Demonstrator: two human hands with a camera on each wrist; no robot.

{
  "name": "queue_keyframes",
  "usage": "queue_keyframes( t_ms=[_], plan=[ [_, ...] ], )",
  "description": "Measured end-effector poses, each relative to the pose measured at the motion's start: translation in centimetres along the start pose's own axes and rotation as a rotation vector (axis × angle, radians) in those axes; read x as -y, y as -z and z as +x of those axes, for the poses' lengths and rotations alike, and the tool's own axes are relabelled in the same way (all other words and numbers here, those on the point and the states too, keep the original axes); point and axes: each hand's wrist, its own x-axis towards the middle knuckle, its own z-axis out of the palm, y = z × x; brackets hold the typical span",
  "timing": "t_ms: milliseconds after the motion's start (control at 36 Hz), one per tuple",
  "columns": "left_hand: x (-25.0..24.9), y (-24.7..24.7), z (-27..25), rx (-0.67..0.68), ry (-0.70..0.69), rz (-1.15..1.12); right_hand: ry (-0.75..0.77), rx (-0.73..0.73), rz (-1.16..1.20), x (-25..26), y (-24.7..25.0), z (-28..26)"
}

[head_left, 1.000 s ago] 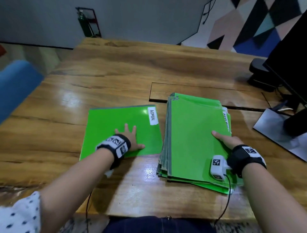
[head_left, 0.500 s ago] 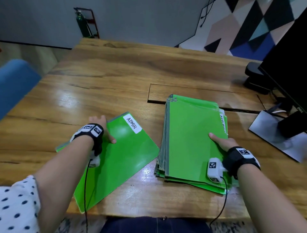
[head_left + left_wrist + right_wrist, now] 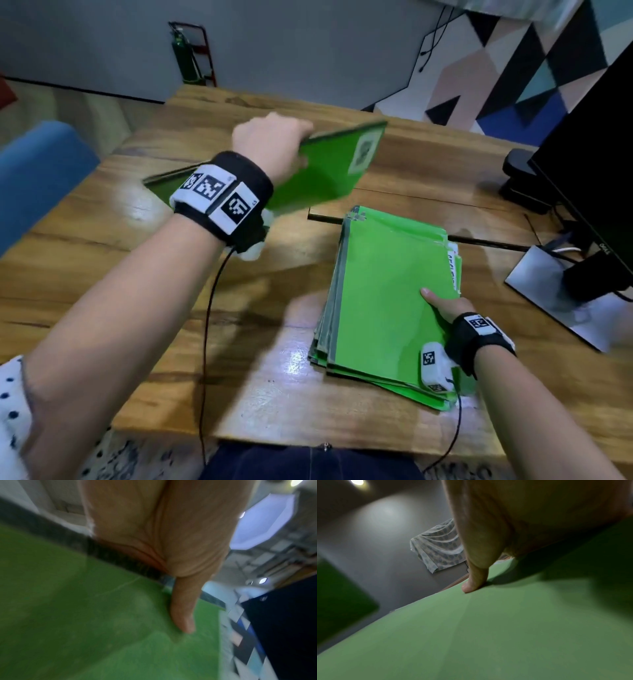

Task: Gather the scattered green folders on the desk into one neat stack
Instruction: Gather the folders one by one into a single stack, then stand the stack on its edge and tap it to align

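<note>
My left hand (image 3: 274,147) grips one green folder (image 3: 325,171) by its far edge and holds it tilted in the air above the desk (image 3: 137,274), left of and behind the stack. The left wrist view shows my thumb (image 3: 183,608) lying on that folder (image 3: 102,628). A stack of green folders (image 3: 387,291) lies on the desk at the right. My right hand (image 3: 445,308) holds the stack's right edge, thumb (image 3: 476,577) pressed on the top folder (image 3: 488,635); its fingers are hidden past the edge.
A black monitor (image 3: 589,171) on a grey stand base (image 3: 555,308) occupies the desk's right side, with a black object (image 3: 524,185) behind it. A blue chair (image 3: 34,178) is at the left. Wrist-camera cables hang over the front edge.
My left hand slid the single folder leftwards and turned it. It now holds that folder in the air, moved up and to the right. The right hand stayed on the stack.
</note>
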Motion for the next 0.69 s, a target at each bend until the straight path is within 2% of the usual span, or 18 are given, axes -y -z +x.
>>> queue_keyframes(
  t_ms=[56, 111, 222, 278, 333, 444, 528, 611, 694],
  plan=[
    [-0.8, 1.8, 0.1, -0.152, 0.000, -0.135, -0.006, 0.001, 0.001, -0.1, -0.1, -0.2],
    [-0.9, 2.8, 0.9, -0.189, 0.038, -0.363, 0.010, 0.011, 0.004, -0.1, -0.1, -0.6],
    [-0.4, -0.1, 1.9, -0.012, 0.221, -0.923, 0.015, 0.052, 0.045, -0.2, 0.2, -1.2],
    [-0.8, -4.0, 1.1, 0.161, 0.317, -1.045, 0.023, 0.085, 0.103, -0.4, 0.4, -1.1],
    [-1.5, -8.7, -0.5, 0.315, 0.397, -1.044, 0.034, 0.136, 0.198, -0.7, 0.5, -0.5],
    [-2.9, -15.8, -3.9, 0.471, 0.504, -0.826, 0.102, 0.162, 0.333, -1.0, 0.5, 0.6],
    [-4.0, -17.8, -5.1, 0.521, 0.503, -0.819, 0.047, 0.084, 0.345, -0.4, 0.2, -2.0],
    [-4.6, -18.3, -5.3, 0.559, 0.518, -0.795, 0.036, -0.041, 0.254, -1.0, -0.5, -1.8],
    [-3.9, -18.4, -5.4, 0.601, 0.523, -0.832, 0.101, -0.096, 0.208, -0.8, -0.8, -2.1]
  ],
)
